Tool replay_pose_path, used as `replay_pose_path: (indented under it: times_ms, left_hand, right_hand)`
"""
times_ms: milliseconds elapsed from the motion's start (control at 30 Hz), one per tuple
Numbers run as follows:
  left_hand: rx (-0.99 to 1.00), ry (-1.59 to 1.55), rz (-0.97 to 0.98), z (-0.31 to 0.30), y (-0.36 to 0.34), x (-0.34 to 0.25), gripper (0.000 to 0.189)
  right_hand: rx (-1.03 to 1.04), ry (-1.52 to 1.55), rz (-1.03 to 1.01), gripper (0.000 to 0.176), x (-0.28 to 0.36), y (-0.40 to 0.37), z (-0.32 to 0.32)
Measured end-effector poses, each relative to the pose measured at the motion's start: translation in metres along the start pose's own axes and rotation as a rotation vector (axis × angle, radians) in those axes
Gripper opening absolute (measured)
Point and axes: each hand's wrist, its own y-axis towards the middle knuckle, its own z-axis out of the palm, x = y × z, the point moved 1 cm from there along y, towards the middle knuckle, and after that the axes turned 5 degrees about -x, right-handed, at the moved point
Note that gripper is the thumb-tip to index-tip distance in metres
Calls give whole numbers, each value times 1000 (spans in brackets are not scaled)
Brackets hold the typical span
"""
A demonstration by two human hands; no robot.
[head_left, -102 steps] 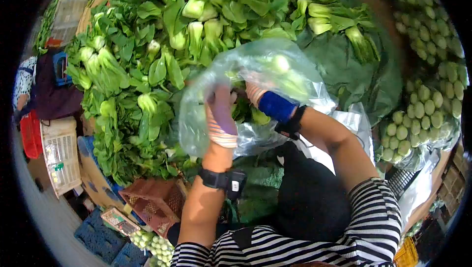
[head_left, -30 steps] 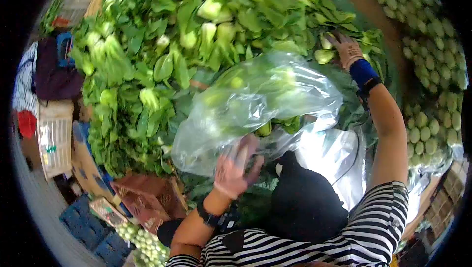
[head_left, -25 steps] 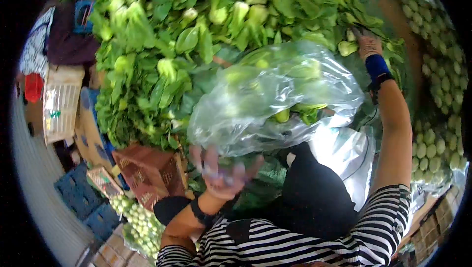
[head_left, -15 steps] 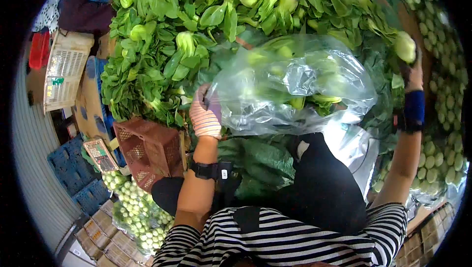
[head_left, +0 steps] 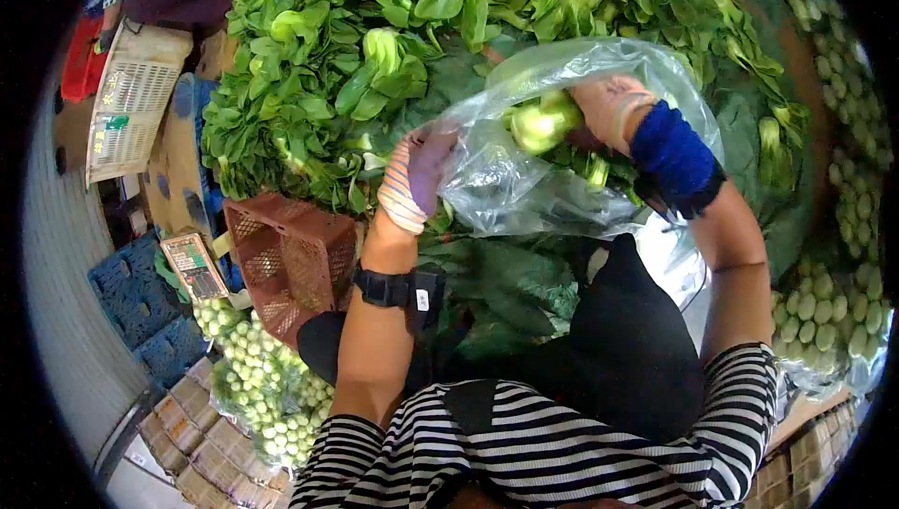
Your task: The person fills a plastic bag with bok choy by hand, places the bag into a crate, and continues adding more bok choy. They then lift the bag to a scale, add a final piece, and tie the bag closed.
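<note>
My left hand (head_left: 417,177), in a striped glove with a purple palm, grips the left edge of a clear plastic bag (head_left: 510,195). The bag lies spread over dark green sheeting in front of me, its mouth held wide. My right hand (head_left: 613,114), with a blue band at the wrist, reaches into the bag's opening. Its fingers are wrapped round a bok choy (head_left: 541,127), whose pale base points left; the fingertips are partly hidden behind it. More greens show through the plastic beneath.
Heaped bok choy (head_left: 281,106) covers the left and far side. A brown plastic crate (head_left: 295,261) stands by my left forearm, near bagged round green vegetables (head_left: 267,378). A white basket (head_left: 136,97) leans farther left. Oval green produce (head_left: 815,308) lies at right.
My right hand has swung from the far right into the bag, carrying the bok choy. The bag's mouth has opened wider; my left hand keeps its grip, shifted slightly right.
</note>
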Motion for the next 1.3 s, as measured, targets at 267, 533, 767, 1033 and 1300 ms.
replay_pose_path:
  times_ms: [267,533,767,1033,1300]
  left_hand:
    - [23,147,148,0,2,-7,30]
    - [-41,376,354,16,-5,-9,37]
    - [13,559,425,30,-10,-11,33]
    - [-26,120,179,13,0,4,26]
    - [-73,262,313,5,13,12,29]
  right_hand:
    - [-497,-369,-99,36,30,56,105]
    - [-270,-72,33,71,34,47,69]
    - [-320,52,5,32,5,80,90]
    - [-177,63,24,27,4,84,87]
    - [-253,125,-131,37,16,57,87]
